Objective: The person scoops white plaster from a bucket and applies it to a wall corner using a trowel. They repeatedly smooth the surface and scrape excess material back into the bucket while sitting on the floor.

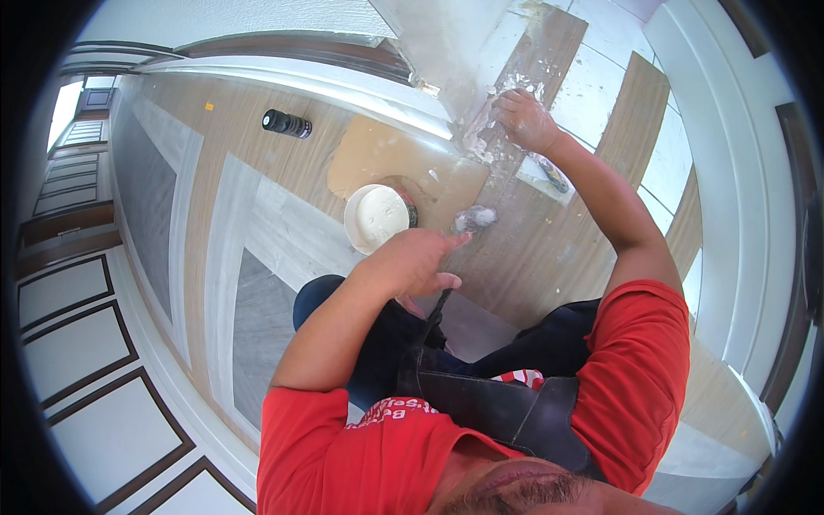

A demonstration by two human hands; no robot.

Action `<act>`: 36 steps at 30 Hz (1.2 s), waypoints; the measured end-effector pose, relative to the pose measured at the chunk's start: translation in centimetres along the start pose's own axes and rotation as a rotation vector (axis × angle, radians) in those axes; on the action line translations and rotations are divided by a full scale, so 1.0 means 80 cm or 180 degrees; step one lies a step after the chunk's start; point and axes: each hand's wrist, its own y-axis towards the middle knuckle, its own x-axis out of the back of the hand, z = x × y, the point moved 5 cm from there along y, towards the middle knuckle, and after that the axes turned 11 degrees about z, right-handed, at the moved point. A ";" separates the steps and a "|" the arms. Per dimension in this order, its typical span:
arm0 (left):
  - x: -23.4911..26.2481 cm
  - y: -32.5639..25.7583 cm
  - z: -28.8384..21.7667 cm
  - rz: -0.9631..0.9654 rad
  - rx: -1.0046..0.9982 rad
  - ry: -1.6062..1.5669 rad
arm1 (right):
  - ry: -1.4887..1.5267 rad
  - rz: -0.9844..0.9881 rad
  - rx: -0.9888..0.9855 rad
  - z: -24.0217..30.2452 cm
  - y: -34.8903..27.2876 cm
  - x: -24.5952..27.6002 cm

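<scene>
My right hand, dusted white, reaches to the floor at the foot of the wall corner. Its fingers are curled closed among crumbs of white paste; whatever they grip is hidden. My left hand is held out with the index finger stretched and the thumb apart. Its fingertip is close to a crumpled whitish lump, and I cannot tell whether they touch. A round tub of white paste stands beyond the left hand. Near my right forearm lies a flat white trowel-like tool with a dark, yellow-marked handle.
A black cylindrical can lies on the wood-look floor by the white baseboard. Under the tub is a tan sheet. White tiles alternate with wood-look planks at the far right, beside a white door frame.
</scene>
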 end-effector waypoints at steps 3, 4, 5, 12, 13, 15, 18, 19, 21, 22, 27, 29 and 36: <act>-0.007 0.003 0.005 -0.0075 -0.0048 0.0043 | -0.0003 -0.0369 0.0046 0.007 0.005 0.036; -0.008 0.003 0.005 -0.0093 -0.0060 0.0054 | 0.0042 -0.0462 0.0041 0.010 0.008 0.048; -0.007 0.005 0.003 -0.0107 -0.0087 0.0078 | 0.0077 -0.0554 0.0021 0.009 0.009 0.059; 0.000 0.003 -0.010 -0.0076 -0.0125 0.0116 | 0.0232 -0.1116 -0.0195 -0.013 0.019 0.120; 0.001 0.001 -0.010 -0.0103 -0.0138 0.0118 | 0.0300 -0.1201 -0.0258 -0.018 0.015 0.130; -0.001 -0.002 -0.010 -0.0131 -0.0130 0.0097 | 0.0444 -0.1348 -0.0368 -0.029 0.006 0.145; -0.001 -0.007 -0.012 -0.0146 -0.0106 0.0097 | 0.0098 -0.1116 -0.0474 -0.053 -0.013 0.134; -0.001 -0.008 -0.011 -0.0159 -0.0111 0.0118 | -0.0140 -0.1120 -0.0304 -0.049 -0.020 0.124; -0.001 -0.006 -0.013 -0.0130 -0.0144 0.0162 | -0.0644 -0.1100 0.0012 -0.039 -0.040 0.080; 0.000 -0.005 -0.012 -0.0090 -0.0136 0.0175 | -0.0564 -0.0490 0.0001 -0.034 -0.037 0.050; -0.002 -0.008 -0.006 -0.0110 -0.0176 0.0078 | -0.0243 0.0907 0.0263 0.003 -0.037 -0.048; 0.001 -0.013 -0.007 -0.0032 -0.0079 -0.0029 | -0.0414 0.1030 0.0286 0.002 -0.035 -0.065; 0.001 -0.022 0.005 -0.0084 -0.0042 -0.0112 | -0.0386 0.1165 0.0184 0.000 -0.019 -0.080</act>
